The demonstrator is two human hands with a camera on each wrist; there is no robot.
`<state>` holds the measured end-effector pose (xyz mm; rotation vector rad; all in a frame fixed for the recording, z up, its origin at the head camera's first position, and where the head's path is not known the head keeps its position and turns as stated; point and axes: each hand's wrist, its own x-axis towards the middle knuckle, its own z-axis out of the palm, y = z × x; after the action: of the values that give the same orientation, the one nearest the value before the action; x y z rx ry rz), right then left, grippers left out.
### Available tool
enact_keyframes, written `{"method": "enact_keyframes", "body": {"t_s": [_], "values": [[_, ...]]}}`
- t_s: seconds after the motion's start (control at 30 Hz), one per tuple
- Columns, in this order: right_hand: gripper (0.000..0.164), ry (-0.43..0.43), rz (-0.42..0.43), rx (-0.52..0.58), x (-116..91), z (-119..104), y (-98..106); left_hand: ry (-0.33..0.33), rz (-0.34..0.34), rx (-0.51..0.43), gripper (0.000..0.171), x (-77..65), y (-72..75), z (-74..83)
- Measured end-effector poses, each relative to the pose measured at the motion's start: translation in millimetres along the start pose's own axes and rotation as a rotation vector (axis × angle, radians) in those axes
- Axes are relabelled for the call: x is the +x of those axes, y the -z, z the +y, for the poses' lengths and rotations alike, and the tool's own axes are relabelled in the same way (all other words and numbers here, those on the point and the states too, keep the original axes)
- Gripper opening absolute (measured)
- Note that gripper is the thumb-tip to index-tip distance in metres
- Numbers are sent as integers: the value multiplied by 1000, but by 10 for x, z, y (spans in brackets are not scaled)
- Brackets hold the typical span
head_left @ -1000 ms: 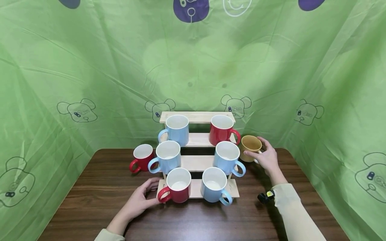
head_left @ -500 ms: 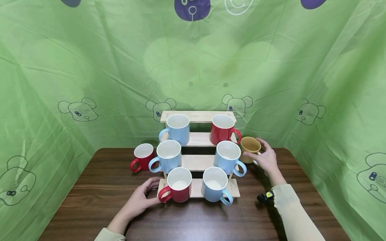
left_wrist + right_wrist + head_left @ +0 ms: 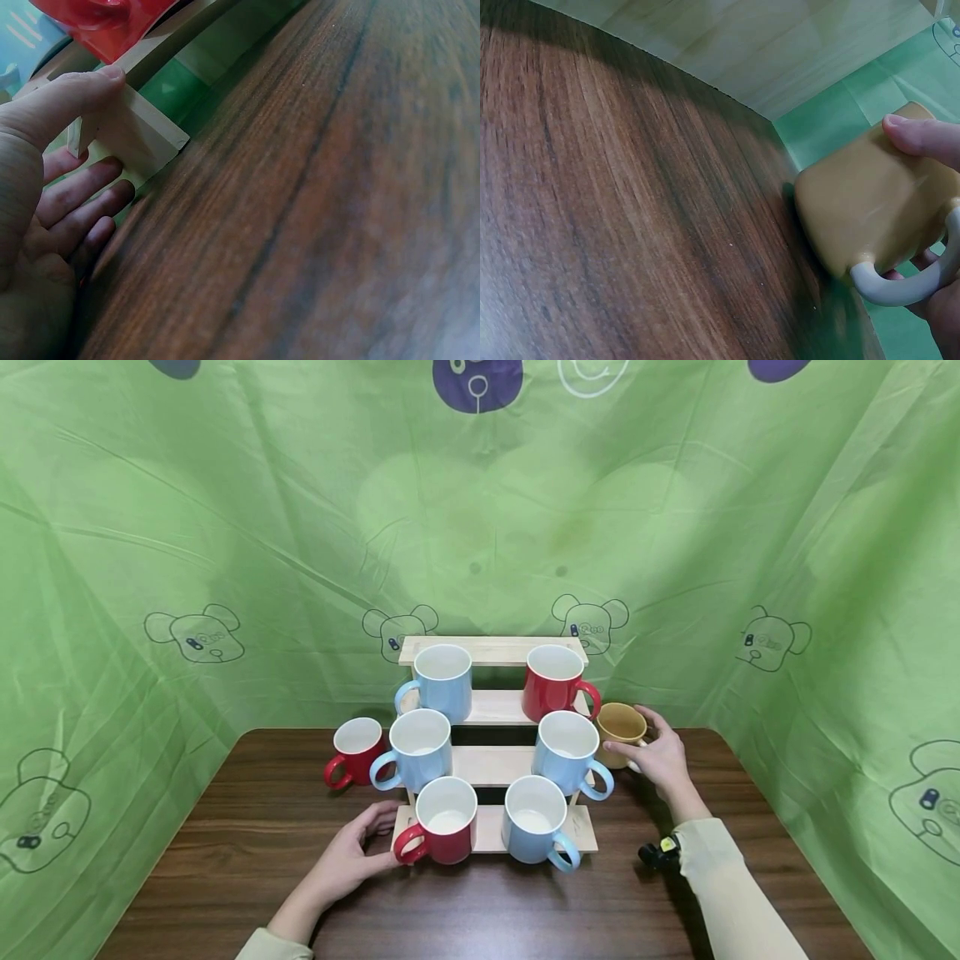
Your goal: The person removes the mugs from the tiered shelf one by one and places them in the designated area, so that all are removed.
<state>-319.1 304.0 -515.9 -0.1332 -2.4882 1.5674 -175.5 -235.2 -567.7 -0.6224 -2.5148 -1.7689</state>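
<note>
Here, right hand (image 3: pixel 662 757) grasps mustard mug (image 3: pixel 619 725) by upper sides, just right of wooden rack (image 3: pixel 491 651); left hand (image 3: pixel 345 858) pinches rack's front left corner. Sound handling calls for mug level, grip firm, rim clear of red mug (image 3: pixel 550 697) on rack's right, rack steady.

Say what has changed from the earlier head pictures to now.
The yellow mug held in the right hand has shifted slightly left, toward the wooden rack, and slightly down in the head view. Nothing was newly gripped or let go. The left hand stays at the rack's lower left end; its six mugs and the red mug on the table stay put.
</note>
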Motion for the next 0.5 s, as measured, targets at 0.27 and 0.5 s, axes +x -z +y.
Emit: {"method": "enact_keyframes", "body": {"t_s": [0.27,0.5], "values": [[111,-17,-14,1,-14,-6,5,15,-1,-2,63,2,3,4],[112,-25,-32,17,-29,-37,4,23,-7,-7,63,0,13,26]]}}
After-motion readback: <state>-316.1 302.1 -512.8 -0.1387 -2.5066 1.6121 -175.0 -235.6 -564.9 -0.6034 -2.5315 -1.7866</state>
